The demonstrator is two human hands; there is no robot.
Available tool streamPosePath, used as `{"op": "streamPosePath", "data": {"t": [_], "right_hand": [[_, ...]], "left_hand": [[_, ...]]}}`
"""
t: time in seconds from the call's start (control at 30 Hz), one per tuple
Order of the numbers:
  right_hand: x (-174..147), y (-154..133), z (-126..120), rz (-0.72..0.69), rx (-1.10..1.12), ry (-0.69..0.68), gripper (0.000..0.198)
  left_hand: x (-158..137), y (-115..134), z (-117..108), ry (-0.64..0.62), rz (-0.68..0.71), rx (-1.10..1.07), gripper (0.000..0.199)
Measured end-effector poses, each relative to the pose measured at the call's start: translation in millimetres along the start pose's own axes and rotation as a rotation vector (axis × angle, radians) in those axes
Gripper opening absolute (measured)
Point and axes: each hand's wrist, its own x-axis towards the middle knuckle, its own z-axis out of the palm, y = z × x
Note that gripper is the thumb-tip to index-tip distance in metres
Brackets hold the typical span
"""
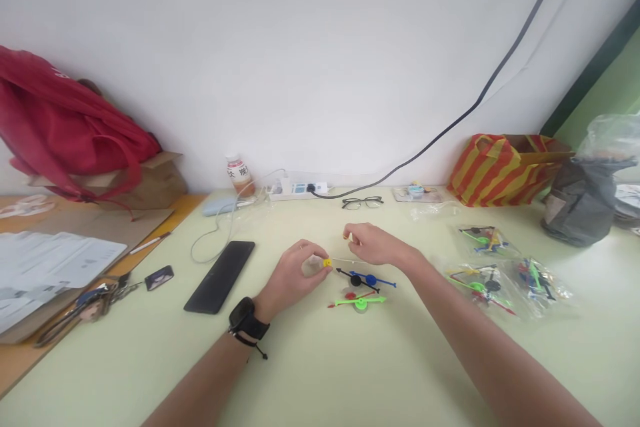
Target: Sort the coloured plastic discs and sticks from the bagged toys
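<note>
Nearest the camera, two bare forearms (200, 380) reach in over a pale green table (320, 373), the left one wearing a black watch (243, 317). The left hand (291, 277) pinches a small yellow piece (327, 262) between thumb and forefinger, near the middle of the table. Just right and slightly farther, the right hand (373, 245) has its fingers curled inward, a tiny orange-yellow spot at their tips; I cannot tell whether it grips anything. A thin pale strand (347, 261) shows between the hands. On their near side, a black arrow (356, 280) and a blue arrow (373, 279) overlap, with a green arrow (361, 302) lying over a red arrow (350, 296) nearer still. Farther out, a dark flat device (220, 277) lies left, keys (97, 300) beyond it, and clear packets (493, 287) of coloured arrows lie right. On the far side are eyeglasses (363, 201), a power strip (299, 191) and a bottle (240, 177); a striped bag (500, 170) stands far right, a red backpack (75, 120) far left.
</note>
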Motion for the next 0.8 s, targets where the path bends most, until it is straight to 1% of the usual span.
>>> {"op": "streamPosePath", "data": {"t": [0.07,0.17,0.27,0.37,0.47,0.53,0.6,0.67,0.73,0.8], "right_hand": [[0.1,9.7,-1.5,0.02,-0.025,-0.037,0.012],[-0.2,15.4,1.1,0.014,-0.028,-0.083,0.014],[1.7,12.8,9.4,-0.005,0.002,-0.09,0.015],[6.9,7.5,21.7,-0.01,0.041,-0.04,0.012],[11.4,3.7,30.5,-0.007,0.066,0.032,0.014],[11.2,2.2,28.9,-0.014,0.072,0.059,0.014],[7.5,0.9,20.1,-0.039,0.073,0.06,0.014],[1.1,-1.2,7.1,-0.09,0.071,-0.017,0.019],[-6.0,-4.4,-5.0,-0.14,0.064,-0.2,0.021],[-12.2,-8.6,-12.4,-0.142,0.026,-0.342,0.019]], "left_hand": [[0.4,-7.7,0.2,-0.023,-0.02,0.046,0.014],[1.8,-17.1,0.5,-0.021,-0.022,0.069,0.013],[3.6,-20.8,0.3,-0.018,-0.016,0.068,0.012],[4.6,-20.5,0.2,-0.037,-0.029,0.07,0.013],[4.2,-19.7,0.7,-0.035,-0.032,0.081,0.017],[3.7,-19.7,1.2,-0.027,-0.034,0.088,0.017],[3.2,-19.9,1.7,-0.023,-0.046,0.089,0.016],[2.9,-20.3,2.2,-0.015,-0.057,0.089,0.016],[2.8,-20.4,2.4,-0.007,-0.062,0.089,0.017],[2.9,-19.9,2.1,0.008,-0.064,0.093,0.018]]}}
